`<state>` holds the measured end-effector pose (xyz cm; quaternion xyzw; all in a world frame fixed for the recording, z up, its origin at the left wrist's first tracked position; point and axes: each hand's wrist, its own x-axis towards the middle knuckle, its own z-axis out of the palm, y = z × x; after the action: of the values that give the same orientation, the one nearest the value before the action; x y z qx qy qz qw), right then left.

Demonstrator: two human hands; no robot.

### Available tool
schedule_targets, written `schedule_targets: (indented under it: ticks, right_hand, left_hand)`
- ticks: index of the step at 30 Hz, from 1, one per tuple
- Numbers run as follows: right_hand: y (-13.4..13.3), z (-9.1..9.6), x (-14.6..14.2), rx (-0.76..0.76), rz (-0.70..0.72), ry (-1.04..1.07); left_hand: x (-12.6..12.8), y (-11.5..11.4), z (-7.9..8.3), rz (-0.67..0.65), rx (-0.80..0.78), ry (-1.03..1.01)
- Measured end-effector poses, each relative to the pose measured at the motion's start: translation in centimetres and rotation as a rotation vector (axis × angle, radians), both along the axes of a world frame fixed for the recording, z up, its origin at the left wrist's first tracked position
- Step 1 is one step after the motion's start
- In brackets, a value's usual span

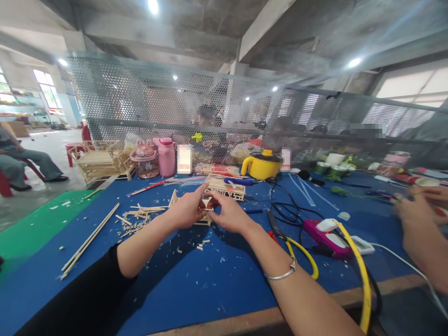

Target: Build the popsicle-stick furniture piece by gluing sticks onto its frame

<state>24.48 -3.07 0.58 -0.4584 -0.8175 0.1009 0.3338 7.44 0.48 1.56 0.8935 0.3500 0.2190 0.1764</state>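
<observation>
Above the blue tabletop, my left hand and my right hand meet with fingers bent inward. Between the fingertips is a small frame of pale wooden sticks, both hands closed on it. Much of this piece is hidden by my fingers. A pale stick end stands up behind my left hand. Just beyond my right hand lies another little wooden-stick structure, with a blue pen-like tool across its top. Cut stick pieces are scattered left of my left hand. Two long sticks lie farther left.
A yellow pot, pink bottle and pink-lidded jar line the back beside a perforated metal screen. Black cables, yellow-handled pliers and a magenta power strip lie right. Another person's hands are at far right.
</observation>
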Motion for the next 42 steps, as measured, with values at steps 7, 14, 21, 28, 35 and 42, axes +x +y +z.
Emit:
schedule_targets:
  ticks: [7,14,21,28,35,42]
  right_hand:
    - [-0.08,0.0,0.07,0.009,0.003,-0.014]
    - [-0.24,0.26,0.05,0.003,0.02,-0.013]
    - [-0.12,0.13,0.08,0.001,0.015,-0.024]
    - [-0.21,0.12,-0.07,0.009,0.015,-0.006]
    - [-0.1,-0.09,0.08,-0.012,0.021,-0.012]
    - [-0.45,0.09,0.27,-0.031,0.054,-0.004]
  left_hand:
    - [0.04,-0.05,-0.04,0.012,0.008,0.006]
    - [0.04,-0.34,0.34,0.012,-0.006,0.009]
    - [0.11,-0.35,0.32,0.04,-0.001,0.048]
    - [0.01,-0.18,0.12,0.013,-0.005,0.025]
    - [-0.14,-0.17,0.25,-0.006,0.006,0.016]
    - [-0.62,-0.43,0.9,-0.067,-0.019,0.055]
